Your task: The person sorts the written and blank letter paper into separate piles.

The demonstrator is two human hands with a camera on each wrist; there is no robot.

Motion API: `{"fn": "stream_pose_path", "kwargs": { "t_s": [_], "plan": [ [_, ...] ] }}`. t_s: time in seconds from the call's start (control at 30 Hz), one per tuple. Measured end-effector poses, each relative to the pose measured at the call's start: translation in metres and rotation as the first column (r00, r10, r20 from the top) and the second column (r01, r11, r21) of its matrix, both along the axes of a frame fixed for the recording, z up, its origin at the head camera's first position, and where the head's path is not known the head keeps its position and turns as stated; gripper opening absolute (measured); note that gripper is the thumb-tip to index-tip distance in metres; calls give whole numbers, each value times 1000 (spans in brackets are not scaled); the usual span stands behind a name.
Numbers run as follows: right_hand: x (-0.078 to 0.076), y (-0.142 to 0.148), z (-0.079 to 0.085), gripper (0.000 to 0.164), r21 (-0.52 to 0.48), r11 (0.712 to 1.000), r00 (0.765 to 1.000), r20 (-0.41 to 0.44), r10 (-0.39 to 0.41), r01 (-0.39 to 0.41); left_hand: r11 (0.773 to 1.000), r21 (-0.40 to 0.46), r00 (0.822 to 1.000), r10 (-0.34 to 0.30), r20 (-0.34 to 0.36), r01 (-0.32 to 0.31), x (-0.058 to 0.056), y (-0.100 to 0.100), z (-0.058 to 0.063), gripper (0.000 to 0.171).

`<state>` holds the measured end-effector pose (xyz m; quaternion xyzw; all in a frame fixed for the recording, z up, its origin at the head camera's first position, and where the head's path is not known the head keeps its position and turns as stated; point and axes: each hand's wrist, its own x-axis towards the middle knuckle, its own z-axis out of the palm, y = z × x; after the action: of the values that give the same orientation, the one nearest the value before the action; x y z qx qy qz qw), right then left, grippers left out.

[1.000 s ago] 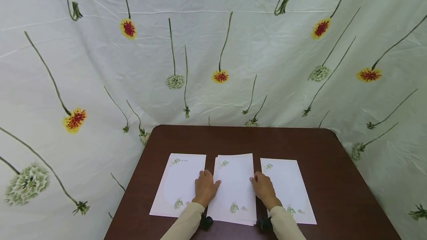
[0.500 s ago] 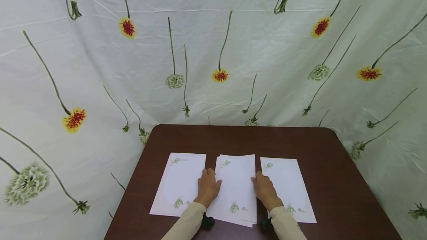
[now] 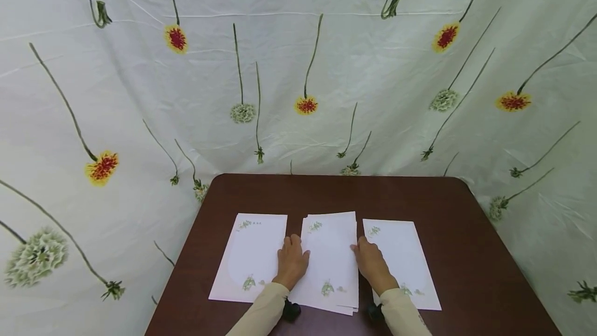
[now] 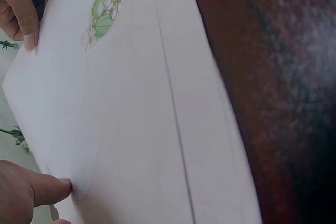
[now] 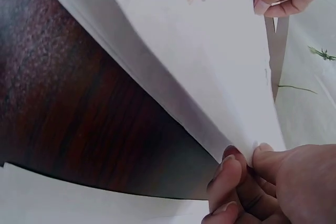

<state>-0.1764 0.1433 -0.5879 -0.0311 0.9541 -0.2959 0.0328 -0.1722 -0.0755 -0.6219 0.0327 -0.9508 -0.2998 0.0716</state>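
A small stack of white paper sheets (image 3: 328, 255), printed with green sprigs, lies between my hands in the head view. Its sheets are unevenly lined up, with edges jutting out at the top and bottom. My left hand (image 3: 293, 263) pinches the stack's left edge; in the left wrist view its thumb (image 4: 50, 188) lies on the top sheet. On the opposite side, my right hand (image 3: 371, 264) grips the right edge. Thumb and curled forefinger of that hand (image 5: 262, 182) meet at the paper's edge in the right wrist view, where the sheets fan apart.
Another white sheet (image 3: 252, 253) with similar sprigs lies left of the stack, partly under my left hand in this view. A third sheet (image 3: 403, 258) lies to the right. All rest on a dark brown table (image 3: 471, 253), with a flower-printed cloth (image 3: 280, 66) behind.
The stack and my left hand have shifted slightly right. A sheet's far edge has slid away from me, so the far edges overlap differently. My right hand has stayed nearly in place.
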Motion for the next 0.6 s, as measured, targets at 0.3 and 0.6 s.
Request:
{"fn": "stream_pose_path", "kwargs": {
  "t_s": [0.3,0.6],
  "plan": [
    [-2,0,-10,12,-119,992,999,8,47,-46,1000,-11,1000,10,-13,-10,-1,1,0,37],
    [-6,3,-23,9,-268,963,999,-29,38,-44,999,28,999,26,-22,-25,-3,-3,0,45]
  ]
}}
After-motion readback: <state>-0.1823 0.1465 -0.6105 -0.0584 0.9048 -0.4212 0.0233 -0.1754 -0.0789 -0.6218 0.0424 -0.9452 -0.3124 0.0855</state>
